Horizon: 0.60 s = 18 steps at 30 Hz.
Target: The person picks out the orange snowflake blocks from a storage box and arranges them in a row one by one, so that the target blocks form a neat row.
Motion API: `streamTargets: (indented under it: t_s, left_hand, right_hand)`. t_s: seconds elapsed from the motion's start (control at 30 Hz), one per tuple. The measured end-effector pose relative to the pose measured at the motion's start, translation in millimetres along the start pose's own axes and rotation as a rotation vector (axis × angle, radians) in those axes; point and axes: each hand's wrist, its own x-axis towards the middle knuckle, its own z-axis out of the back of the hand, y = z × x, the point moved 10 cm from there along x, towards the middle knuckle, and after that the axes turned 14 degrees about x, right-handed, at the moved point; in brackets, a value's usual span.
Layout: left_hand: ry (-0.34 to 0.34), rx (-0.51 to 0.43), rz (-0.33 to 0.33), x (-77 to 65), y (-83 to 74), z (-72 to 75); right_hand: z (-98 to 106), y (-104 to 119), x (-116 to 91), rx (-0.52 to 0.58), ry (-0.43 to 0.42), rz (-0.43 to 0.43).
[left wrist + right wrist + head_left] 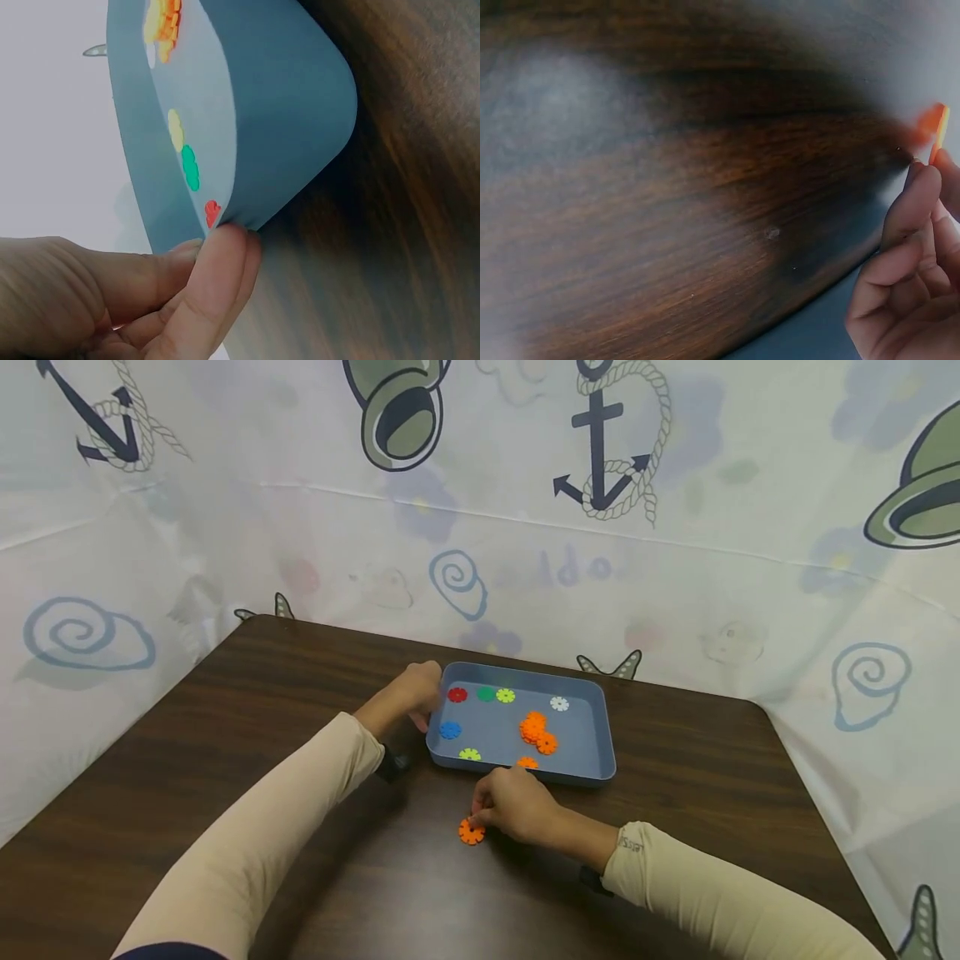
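A shallow blue-grey tray [577, 752] sits on the dark table. My left hand [418, 692] pinches its left wall; in the left wrist view, thumb and fingers grip the rim near a red disc [212, 213]. In front of the tray, my right hand [517, 803] pinches an orange notched plastic disc [472, 833] between thumb and fingertips. The right wrist view shows this disc [940, 135] edge-on at the fingertips. Inside the tray lies a small pile of orange discs [533, 727], with another orange disc [528, 762] near the front wall, partly hidden.
Around the tray are a green disc [486, 694], a blue disc [450, 730], a white disc [559, 703] and yellow-green discs [506, 696]. The wood-grain table [720, 793] extends on both sides. A printed cloth [510, 568] hangs behind the table's back edge.
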Motion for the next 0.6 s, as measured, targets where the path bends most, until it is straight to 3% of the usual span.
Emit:
streamTargets:
  t_s: [0.37,0.5,0.6]
  left_hand:
    - [0.01,0.011,0.001,1.8,-0.7,0.8]
    - [0.026,0.006,0.006,1.2,-1.1,-1.2]
    - [0.024,0.002,0.007,2.0,-1.0,-0.7]
  right_hand:
    - [5,3,1,-0.046,-0.008,0.017]
    - [34,9,2,-0.025,-0.072,0.03]
    - [68,5,4,-0.097,-0.162,0.019]
